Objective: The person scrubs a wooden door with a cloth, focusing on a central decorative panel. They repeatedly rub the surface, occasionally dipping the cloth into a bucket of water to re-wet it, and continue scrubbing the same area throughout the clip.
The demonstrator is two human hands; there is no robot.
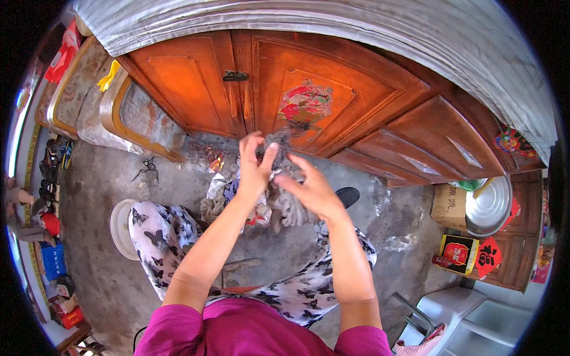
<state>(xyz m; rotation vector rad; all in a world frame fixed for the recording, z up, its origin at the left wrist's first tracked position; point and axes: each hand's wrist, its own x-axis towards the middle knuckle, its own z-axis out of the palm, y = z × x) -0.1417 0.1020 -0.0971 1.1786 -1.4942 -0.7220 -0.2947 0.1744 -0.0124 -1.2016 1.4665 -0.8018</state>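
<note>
In front of the wooden cabinet, my left hand [256, 163] is raised with its thumb and fingers curled round a dark grey, fuzzy bundle [278, 142]. The bundle is blurred at its edges, and I cannot tell what it is. My right hand [312, 188] is just to the right and slightly nearer, its fingers apart and nothing seen in them. Below both hands, a heap of crumpled grey cloths [292, 207] lies on the floor between my feet, partly hidden by my wrists. A purple-grey cloth [231, 190] is at its left side.
The orange-brown cabinet [196, 89] stands straight ahead under a pale draped cover [309, 21]. A white bucket [122, 228] is beside my left knee. To the right are a cardboard box [449, 206], a round metal lid [488, 204] and a yellow-black box [459, 254].
</note>
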